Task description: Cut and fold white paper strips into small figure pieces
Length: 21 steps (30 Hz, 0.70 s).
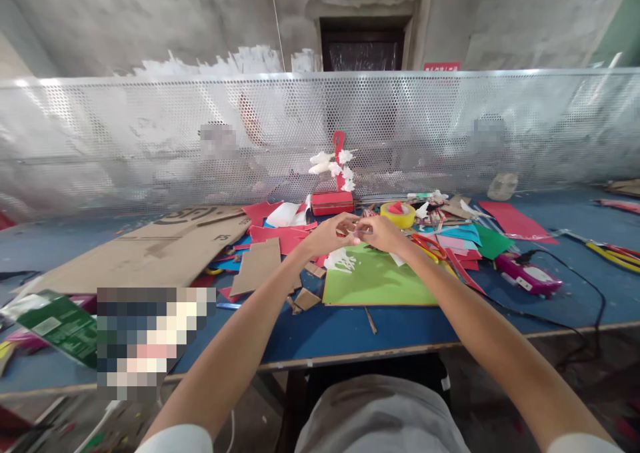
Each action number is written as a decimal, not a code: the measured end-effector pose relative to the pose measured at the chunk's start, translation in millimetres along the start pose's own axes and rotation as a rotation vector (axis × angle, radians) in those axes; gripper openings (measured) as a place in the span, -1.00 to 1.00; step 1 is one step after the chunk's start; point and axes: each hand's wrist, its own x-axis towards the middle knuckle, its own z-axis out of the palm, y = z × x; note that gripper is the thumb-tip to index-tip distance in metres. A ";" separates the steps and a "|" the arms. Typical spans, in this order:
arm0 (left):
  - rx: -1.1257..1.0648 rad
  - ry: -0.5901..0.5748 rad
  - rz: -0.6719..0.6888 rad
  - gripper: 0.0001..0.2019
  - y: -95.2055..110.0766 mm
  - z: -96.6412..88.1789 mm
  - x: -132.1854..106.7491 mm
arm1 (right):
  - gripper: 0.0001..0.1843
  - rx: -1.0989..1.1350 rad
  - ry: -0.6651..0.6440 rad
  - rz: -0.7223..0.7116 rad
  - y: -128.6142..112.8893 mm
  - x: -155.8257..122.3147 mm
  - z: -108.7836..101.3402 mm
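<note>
My left hand (331, 233) and my right hand (380, 233) meet above the far edge of a green paper sheet (380, 281). Both pinch a small thin brown strip (356, 229) between their fingertips; what it is I cannot make out. A white paper cut-out (341, 261) lies on the green sheet just below my left hand. Beyond the hands stands a red box (332, 203) with a red upright and white paper flowers (334, 164).
The blue table (330, 336) carries a big cardboard sheet (145, 249) at left, smaller cardboard pieces (257, 265), red, blue and green paper scraps, a yellow tape roll (398, 215), red scissors (429, 245) and a pink glue gun (527, 276) with a black cord. A perforated metal screen (150, 139) closes the back.
</note>
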 end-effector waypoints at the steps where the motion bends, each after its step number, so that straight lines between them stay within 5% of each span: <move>1: 0.013 0.001 -0.003 -0.43 0.4 0.5 -0.1 | -0.82 -0.002 0.001 0.000 -0.6 -0.1 -0.1; 9: 0.054 0.110 -0.001 -0.75 2.4 -1.0 1.8 | -0.72 0.122 0.043 0.029 -3.5 0.1 -2.1; 21: 0.069 0.116 -0.024 -0.64 6.1 -0.3 0.7 | -0.84 0.161 0.072 0.006 -10.1 -1.8 -4.7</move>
